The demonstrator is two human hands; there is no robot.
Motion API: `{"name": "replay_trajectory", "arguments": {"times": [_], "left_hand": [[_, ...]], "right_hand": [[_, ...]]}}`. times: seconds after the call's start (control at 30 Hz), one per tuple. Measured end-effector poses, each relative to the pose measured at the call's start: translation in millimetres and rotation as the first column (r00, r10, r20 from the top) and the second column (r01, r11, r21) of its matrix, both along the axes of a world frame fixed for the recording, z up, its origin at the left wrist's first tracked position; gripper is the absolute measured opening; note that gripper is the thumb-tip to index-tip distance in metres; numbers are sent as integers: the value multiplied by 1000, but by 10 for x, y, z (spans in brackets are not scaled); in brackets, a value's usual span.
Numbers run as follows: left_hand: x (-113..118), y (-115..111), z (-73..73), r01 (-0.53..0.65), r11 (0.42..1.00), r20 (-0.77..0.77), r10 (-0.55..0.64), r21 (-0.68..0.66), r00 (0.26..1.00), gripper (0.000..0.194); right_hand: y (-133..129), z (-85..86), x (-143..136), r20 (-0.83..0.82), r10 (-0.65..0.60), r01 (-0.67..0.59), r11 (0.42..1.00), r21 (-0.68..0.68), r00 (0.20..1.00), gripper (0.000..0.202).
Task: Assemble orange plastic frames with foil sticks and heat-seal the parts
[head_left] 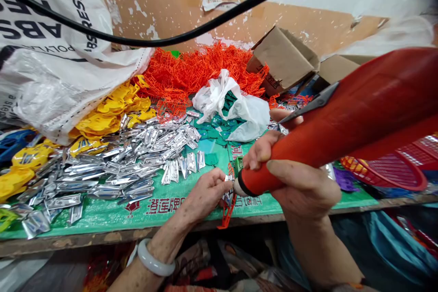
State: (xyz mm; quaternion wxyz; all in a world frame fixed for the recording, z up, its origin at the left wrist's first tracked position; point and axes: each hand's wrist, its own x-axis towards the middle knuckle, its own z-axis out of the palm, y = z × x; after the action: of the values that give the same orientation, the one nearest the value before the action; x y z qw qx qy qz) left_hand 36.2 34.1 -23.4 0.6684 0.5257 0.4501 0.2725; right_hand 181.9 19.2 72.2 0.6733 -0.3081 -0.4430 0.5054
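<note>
My right hand (304, 187) is wrapped round a thick red power screwdriver (349, 114) with a grey lever on its side. The tool tilts down to the left, and its nose meets a small orange plastic piece with a metal plate (227, 214) at the table's front edge. Thumb and fingers of my left hand (200, 196) pinch that piece right beside the nose; the fingertips partly cover it. Just behind the nose shows a small green plastic part (238, 164). Left of my left hand, several loose metal plates (183, 166) lie in a row.
A heap of shiny metal plates (137, 164) covers the left. Behind are yellow parts (109, 109), orange plastic pieces (205, 68), a white bag (253, 114) with green parts, and a cardboard box (284, 59). A red basket (386, 171) stands right. A black cable (205, 29) crosses above.
</note>
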Motion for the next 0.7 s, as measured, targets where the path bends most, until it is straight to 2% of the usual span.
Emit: {"name": "replay_trajectory", "arguments": {"times": [0.17, 0.47, 0.7], "left_hand": [[-1, -3, -48, 13, 1000, 16, -13, 13, 1000, 22], [7, -8, -47, 30, 999, 12, -30, 28, 999, 21], [13, -5, -58, 36, 998, -25, -35, 54, 999, 20]], "right_hand": [[11, -21, -8, 53, -43, 44, 999, -28, 998, 27], [25, -91, -18, 167, -63, 68, 997, -23, 984, 13], [-3, -83, -42, 256, -39, 44, 999, -14, 966, 12]]}}
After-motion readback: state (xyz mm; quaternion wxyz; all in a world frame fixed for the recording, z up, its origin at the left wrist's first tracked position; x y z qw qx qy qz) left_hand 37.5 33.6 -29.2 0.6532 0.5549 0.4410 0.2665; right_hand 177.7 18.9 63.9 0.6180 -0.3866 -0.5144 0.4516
